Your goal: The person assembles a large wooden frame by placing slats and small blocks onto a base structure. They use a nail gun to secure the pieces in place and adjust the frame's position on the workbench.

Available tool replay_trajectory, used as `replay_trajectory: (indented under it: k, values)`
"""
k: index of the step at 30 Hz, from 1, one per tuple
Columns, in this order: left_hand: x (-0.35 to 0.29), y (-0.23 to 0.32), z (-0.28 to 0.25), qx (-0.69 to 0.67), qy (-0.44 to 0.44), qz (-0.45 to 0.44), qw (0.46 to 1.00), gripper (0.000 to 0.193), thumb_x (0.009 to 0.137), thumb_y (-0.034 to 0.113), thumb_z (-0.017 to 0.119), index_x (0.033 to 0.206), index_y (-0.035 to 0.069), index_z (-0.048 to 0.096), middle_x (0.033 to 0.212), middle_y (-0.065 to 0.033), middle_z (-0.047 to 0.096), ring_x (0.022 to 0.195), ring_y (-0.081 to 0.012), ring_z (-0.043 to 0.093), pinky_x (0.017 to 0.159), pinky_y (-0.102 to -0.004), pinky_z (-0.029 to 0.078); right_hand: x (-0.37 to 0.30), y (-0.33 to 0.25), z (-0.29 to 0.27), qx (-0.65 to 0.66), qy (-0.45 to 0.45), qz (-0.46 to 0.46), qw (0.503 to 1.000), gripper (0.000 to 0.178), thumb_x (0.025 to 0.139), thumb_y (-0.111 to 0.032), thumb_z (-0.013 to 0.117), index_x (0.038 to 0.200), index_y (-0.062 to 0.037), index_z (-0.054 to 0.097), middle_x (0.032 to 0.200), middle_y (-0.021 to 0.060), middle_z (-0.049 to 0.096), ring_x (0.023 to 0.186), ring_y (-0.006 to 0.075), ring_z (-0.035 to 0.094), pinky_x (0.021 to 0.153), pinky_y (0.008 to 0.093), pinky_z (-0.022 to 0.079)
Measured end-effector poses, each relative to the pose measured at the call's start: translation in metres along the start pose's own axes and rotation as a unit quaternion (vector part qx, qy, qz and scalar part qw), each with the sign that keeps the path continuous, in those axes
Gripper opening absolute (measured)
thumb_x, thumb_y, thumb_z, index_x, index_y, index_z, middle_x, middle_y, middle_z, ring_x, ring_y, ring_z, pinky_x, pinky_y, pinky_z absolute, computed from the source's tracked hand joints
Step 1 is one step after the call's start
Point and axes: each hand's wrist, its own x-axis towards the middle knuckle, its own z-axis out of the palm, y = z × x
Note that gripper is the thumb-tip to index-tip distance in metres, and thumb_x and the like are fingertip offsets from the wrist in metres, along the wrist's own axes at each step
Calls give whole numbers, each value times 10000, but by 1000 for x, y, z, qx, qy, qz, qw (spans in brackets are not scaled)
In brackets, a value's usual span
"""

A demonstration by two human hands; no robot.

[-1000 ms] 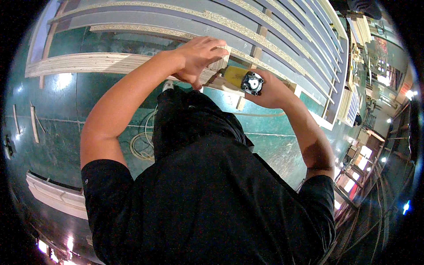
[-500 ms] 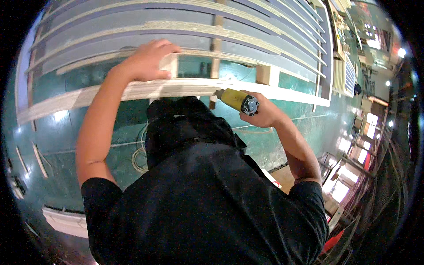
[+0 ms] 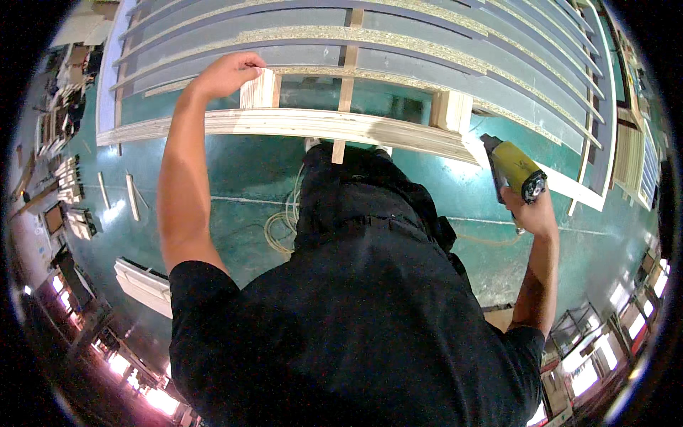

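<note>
My right hand [image 3: 535,212] is wrapped around the handle of a yellow and black nail gun [image 3: 515,166]. The tool's nose is beside the front wooden rail [image 3: 306,122], near the rail's right part. At the left, my left hand [image 3: 229,75] has its fingers curled in at the far upper corner of a short wooden block [image 3: 257,92]. That block stands between the front rail and a slatted frame [image 3: 306,34]. Another wooden block [image 3: 452,111] sits against the rail farther right, with no hand on it.
A narrow wooden crosspiece [image 3: 346,92] runs under the slats and the rail. A coiled hose [image 3: 279,231] lies on the green floor [image 3: 235,186] by my legs. Pale boards [image 3: 142,286] lie at the lower left, and stacked panels [image 3: 629,158] stand at the right.
The nail gun has moved right along the rail, from near its middle toward its right part. My left hand has shifted toward the block's far corner, its fingers more curled. The view has turned.
</note>
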Motion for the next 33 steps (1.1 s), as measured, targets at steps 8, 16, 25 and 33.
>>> replay_trajectory:
  k: [8, 16, 25, 33]
  values:
    - [17, 103, 63, 188, 186, 52, 963, 456, 955, 343, 660, 1329, 87, 608, 1340, -170, 624, 1262, -353, 584, 1056, -445, 467, 8, -31, -72, -324, -25, -141, 935, 553, 710, -10, 760, 1238, -49, 602, 1172, 174, 648, 1001, 389, 667, 837, 428, 524]
    - [50, 223, 216, 230, 119, 323, 910, 1268, 556, 523, 920, 1605, 256, 259, 1643, -166, 231, 1477, -430, 300, 1184, -640, 256, 60, -26, -42, -195, -200, -214, 936, 437, 720, -68, 742, 1141, -68, 626, 953, 189, 698, 934, 422, 677, 787, 466, 531]
    - [73, 225, 232, 242, 95, 289, 921, 1230, 469, 488, 947, 1529, 270, 363, 1543, -117, 371, 1444, -357, 371, 1139, -685, 279, 80, -38, -17, -217, -229, -141, 938, 580, 698, -46, 769, 1252, -9, 602, 1083, 203, 690, 1012, 351, 675, 920, 396, 526]
    - [70, 226, 227, 206, 85, 295, 929, 1224, 463, 483, 947, 1525, 271, 376, 1554, -132, 363, 1443, -359, 368, 1140, -693, 267, 87, -49, -15, -228, -232, -107, 940, 697, 705, -103, 812, 1354, -22, 570, 1258, 220, 650, 1158, 369, 639, 1027, 401, 492]
